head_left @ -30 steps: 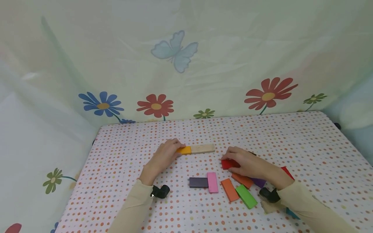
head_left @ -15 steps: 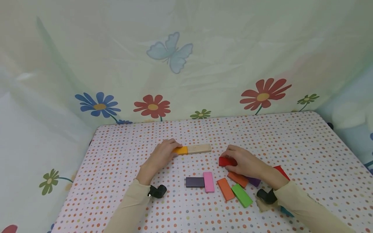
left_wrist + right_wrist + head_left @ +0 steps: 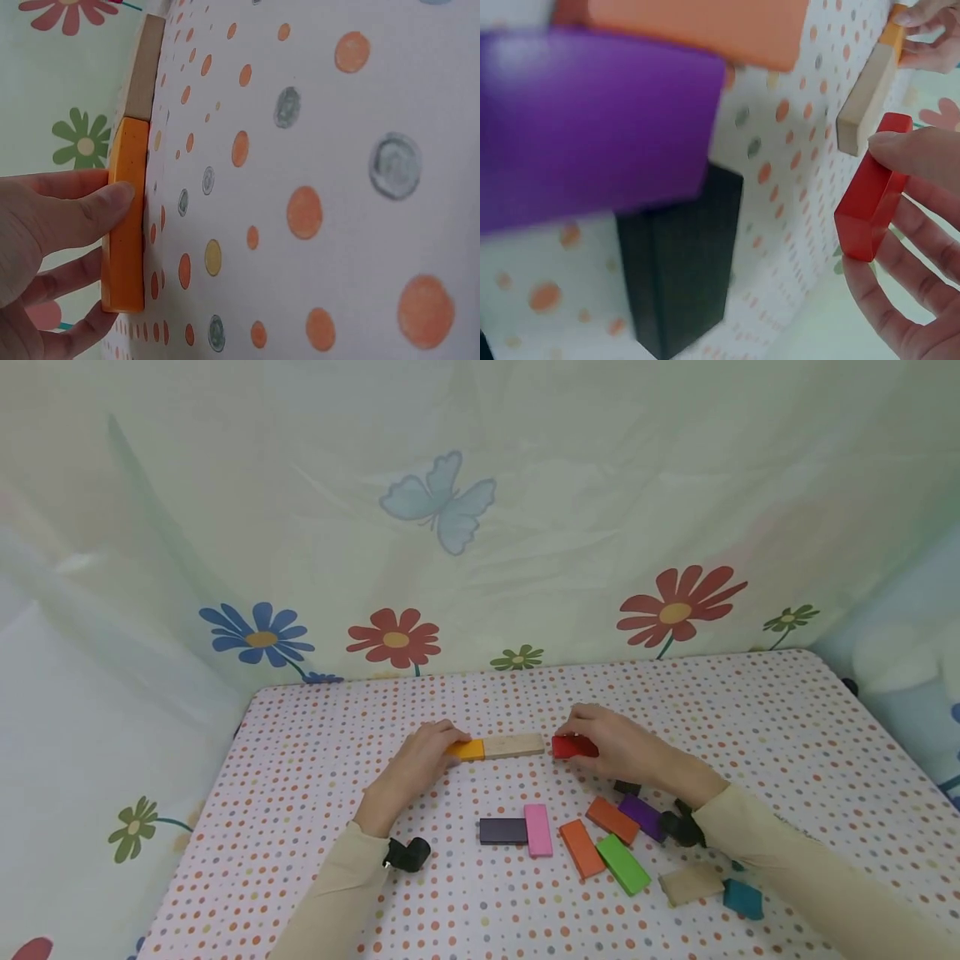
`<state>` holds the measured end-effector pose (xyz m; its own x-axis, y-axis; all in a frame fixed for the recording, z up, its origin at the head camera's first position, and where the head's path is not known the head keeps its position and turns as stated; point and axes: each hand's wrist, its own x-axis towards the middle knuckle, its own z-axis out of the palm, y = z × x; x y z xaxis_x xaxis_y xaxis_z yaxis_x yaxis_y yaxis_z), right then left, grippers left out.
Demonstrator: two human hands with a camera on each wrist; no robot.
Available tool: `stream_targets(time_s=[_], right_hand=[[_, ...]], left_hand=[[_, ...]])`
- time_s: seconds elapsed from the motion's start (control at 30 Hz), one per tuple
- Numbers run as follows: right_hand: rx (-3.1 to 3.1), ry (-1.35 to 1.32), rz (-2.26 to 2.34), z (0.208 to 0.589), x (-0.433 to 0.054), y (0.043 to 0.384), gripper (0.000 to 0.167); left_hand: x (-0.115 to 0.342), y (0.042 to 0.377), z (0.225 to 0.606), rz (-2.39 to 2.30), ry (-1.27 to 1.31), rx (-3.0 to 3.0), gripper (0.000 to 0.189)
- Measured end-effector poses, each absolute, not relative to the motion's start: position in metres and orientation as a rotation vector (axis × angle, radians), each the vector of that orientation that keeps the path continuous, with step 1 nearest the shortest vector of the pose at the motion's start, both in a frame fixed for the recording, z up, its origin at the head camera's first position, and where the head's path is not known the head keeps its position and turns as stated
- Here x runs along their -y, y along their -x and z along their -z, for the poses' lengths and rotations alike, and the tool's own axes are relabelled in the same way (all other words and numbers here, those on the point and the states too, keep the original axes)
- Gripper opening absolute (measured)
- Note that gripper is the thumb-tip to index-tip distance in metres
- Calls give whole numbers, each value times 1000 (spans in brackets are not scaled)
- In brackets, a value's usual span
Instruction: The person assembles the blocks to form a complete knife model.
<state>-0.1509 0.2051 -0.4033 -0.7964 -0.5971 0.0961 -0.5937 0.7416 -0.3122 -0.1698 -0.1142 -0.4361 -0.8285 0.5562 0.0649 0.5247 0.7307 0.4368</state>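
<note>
On the dotted table, a yellow-orange wooden block [image 3: 129,225] lies end to end with a plain wood block [image 3: 513,745]. My left hand [image 3: 417,768] holds the yellow-orange one, thumb on its near side and fingers behind. In my right hand [image 3: 617,745] is a red block [image 3: 568,747], pinched between thumb and fingers. Its left end stands a short gap from the plain block's right end, roughly in line with the row. The right wrist view shows the red block [image 3: 874,187] tilted beside the plain block [image 3: 866,97].
Nearer the person lie a dark grey block [image 3: 502,831], a pink block [image 3: 537,830], two orange blocks [image 3: 582,849], a green block [image 3: 624,865] and a purple block [image 3: 642,817]. A black block [image 3: 682,255], another plain block [image 3: 692,884] and a teal block [image 3: 742,899] lie around the right forearm.
My right hand has carried the red block up and left, from beside the loose blocks to near the plain block's end. The left hand keeps its hold on the yellow-orange block.
</note>
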Motion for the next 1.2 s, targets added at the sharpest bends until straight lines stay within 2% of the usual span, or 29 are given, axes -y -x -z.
stream_targets(time_s=[0.17, 0.47, 0.87, 1.2], right_hand=[[-2919, 1042, 479, 401, -204, 164, 33], [-2870, 964, 486, 413, -198, 177, 32], [-2867, 866, 489, 418, -194, 182, 34], [-2845, 891, 421, 421, -190, 185, 35]], left_hand=[[113, 170, 436, -673, -885, -2863, 34], [111, 170, 439, -683, -880, -2861, 35], [112, 171, 438, -681, -870, -2874, 35], [113, 172, 439, -696, -867, -2865, 35]])
